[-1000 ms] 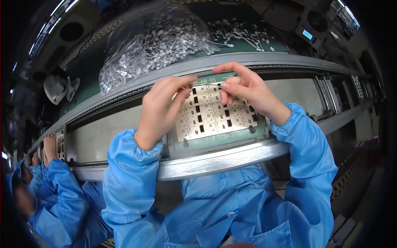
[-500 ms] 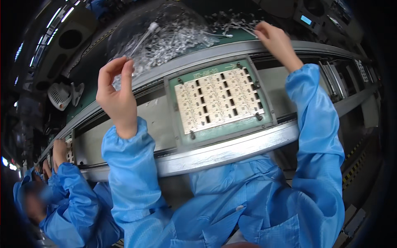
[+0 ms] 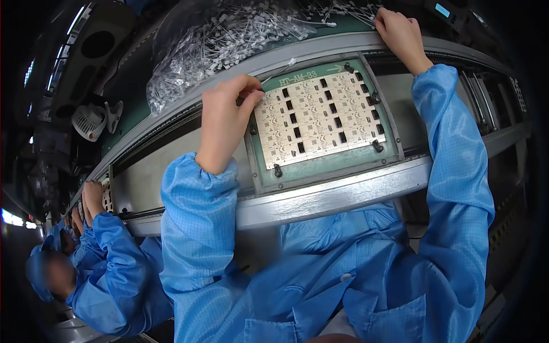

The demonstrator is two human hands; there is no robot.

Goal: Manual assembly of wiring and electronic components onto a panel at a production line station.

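Observation:
A panel of white circuit boards (image 3: pixel 317 117) with black components lies in a green fixture (image 3: pixel 331 163) before me. My left hand (image 3: pixel 226 117) is over the panel's far left corner, thumb and forefinger pinched on a thin white connector wire (image 3: pixel 280 70). The wire points up and right past the fixture's far edge, its white plug at the free end. My right hand (image 3: pixel 402 41) is beyond the rail at the far right, fingertips closed among loose white connector wires (image 3: pixel 354 10). It appears to grip one of them; the fingertips partly hide it.
Behind the rail, a clear plastic bag (image 3: pixel 189 68) holds many white connector wires. A metal rail (image 3: pixel 337 197) runs along the near side of the conveyor. A small white fan (image 3: pixel 90 122) stands at the left. Further left, a co-worker in blue (image 3: pixel 117 274) works at the same line.
My left hand has moved right and nearer the panel, carrying the connector wire from beside the bag to the far left corner. My right hand stays at the loose wires. The whole view has shifted slightly.

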